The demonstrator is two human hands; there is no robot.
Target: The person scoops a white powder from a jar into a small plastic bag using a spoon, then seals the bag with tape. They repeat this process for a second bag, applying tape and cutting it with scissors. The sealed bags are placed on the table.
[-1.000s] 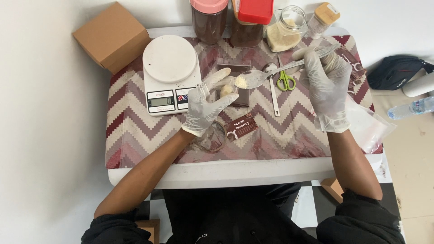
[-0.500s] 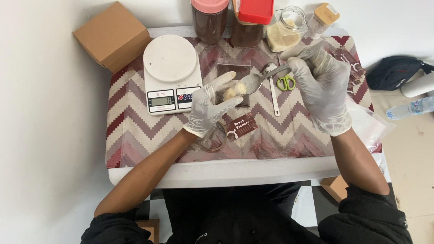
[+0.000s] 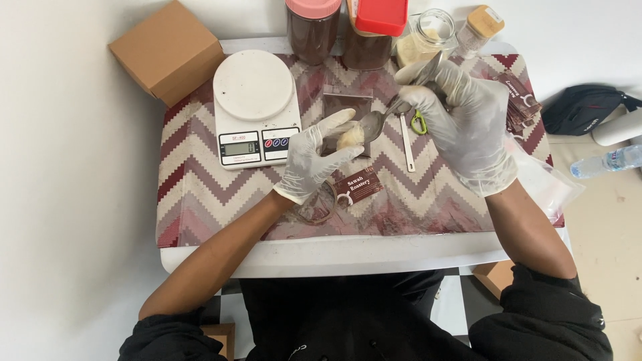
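Observation:
My left hand (image 3: 313, 160), in a white glove, holds a small clear pouch (image 3: 346, 113) with pale powder heaped at its mouth (image 3: 350, 138). In my gloved right hand (image 3: 468, 120) is a metal spoon (image 3: 374, 122), its bowl tipped at the pouch opening. Both hands work over a zigzag-patterned cloth (image 3: 214, 194) on a small white table. A white kitchen scale (image 3: 254, 107) stands left of the pouch. A glass jar of pale powder (image 3: 422, 37) stands open behind my right hand.
Two dark-filled jars (image 3: 312, 30) and a red-lidded container (image 3: 380, 17) line the back edge, with a cork-topped bottle (image 3: 478, 28). A cardboard box (image 3: 167, 50) sits at the far left. Brown label cards (image 3: 358, 187), scissors (image 3: 418, 122), clear bags (image 3: 542, 180) lie on the cloth.
My right hand has moved left and lowered, bringing the spoon from above the scissors down to the pouch mouth. The left hand stays on the pouch.

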